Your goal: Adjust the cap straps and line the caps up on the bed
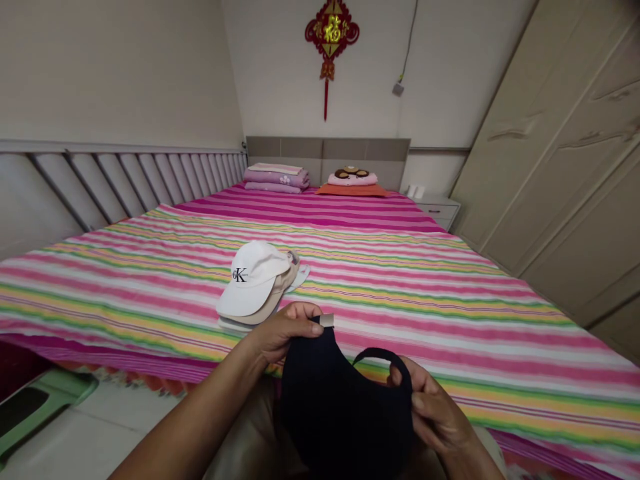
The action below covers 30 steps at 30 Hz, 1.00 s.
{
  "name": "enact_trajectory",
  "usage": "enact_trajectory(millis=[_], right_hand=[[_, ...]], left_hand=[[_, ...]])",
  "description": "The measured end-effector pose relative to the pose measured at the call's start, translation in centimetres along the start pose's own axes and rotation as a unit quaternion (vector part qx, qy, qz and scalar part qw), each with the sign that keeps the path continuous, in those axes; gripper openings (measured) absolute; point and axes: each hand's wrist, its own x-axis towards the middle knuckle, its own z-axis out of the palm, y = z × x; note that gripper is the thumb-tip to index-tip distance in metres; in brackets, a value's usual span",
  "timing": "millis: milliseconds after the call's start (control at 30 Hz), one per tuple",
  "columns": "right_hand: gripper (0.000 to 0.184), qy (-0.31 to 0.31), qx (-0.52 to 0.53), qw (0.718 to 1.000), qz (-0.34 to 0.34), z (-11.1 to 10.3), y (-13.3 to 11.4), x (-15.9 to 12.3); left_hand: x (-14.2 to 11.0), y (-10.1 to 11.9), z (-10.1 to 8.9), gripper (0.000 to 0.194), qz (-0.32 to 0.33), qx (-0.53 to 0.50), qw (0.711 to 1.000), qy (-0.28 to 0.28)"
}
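Note:
A dark navy or black baseball cap (345, 407) is between my hands, over my lap at the bed's near edge. Its back opening faces up, and the dark fabric hides most detail. My left hand (287, 330) pinches the cap's edge beside a small pale metallic piece, perhaps a buckle or tag. The fingers of my right hand (436, 408) close on the other side, where a thin strap (383, 353) arches up in a loop. Just beyond my left hand lies a stack of caps, topped by a white cap (257, 273) with black letters; beige and pale ones show beneath.
The bed carries a striped sheet (500, 347). Folded purple bedding (277, 179) and an orange-and-pink pile (353, 190) lie by the headboard (360, 150). A slatted rail (150, 177) runs along the left, a wardrobe (560, 153) stands right, and a green stool (70, 387) sits lower left.

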Motion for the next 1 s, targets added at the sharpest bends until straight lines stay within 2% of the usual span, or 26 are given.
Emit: enact_trajectory(millis=[167,300,600,900,1000], right_hand=[[0.022,0.025,0.007,1.0,-0.013,-0.2,0.1,0.0],[0.021,0.023,0.012,1.0,-0.014,-0.3,0.3,-0.1],[0.02,0.014,0.034,0.999,-0.016,-0.2,0.8,-0.2],[0.023,-0.031,0.023,0.999,-0.009,-0.5,1.3,0.0],[0.02,-0.024,0.017,1.0,-0.007,-0.4,1.3,0.1]], left_hand=[[-0.1,-0.2,-0.2,0.02,0.007,-0.023,1.0,-0.014],[-0.1,-0.2,-0.2,0.019,0.012,-0.026,0.999,-0.018],[-0.1,-0.3,0.1,0.02,0.0,-0.007,1.0,0.02],[0.0,-0.2,0.1,0.018,0.021,0.038,0.998,0.05],[-0.2,0.3,0.6,0.017,0.041,0.069,0.995,0.065]])
